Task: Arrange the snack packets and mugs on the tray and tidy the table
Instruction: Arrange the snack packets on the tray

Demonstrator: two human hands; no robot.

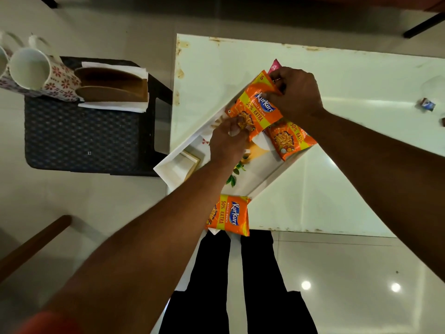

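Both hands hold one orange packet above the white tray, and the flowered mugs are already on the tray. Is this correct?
Not quite. The head view shows the flowered mugs on the dark seat left of the table, not on the white tray. The left hand and right hand do hold one orange packet above it.

SITE: home, probably dining area | EVIDENCE: glossy floor tiles [337, 261] are reflecting two round lights [306, 285] | white table [361, 75] with worn edges is standing beside a dark woven stool [81, 136] | floral mugs [56, 79] and a napkin holder [110, 86] are sitting on that stool
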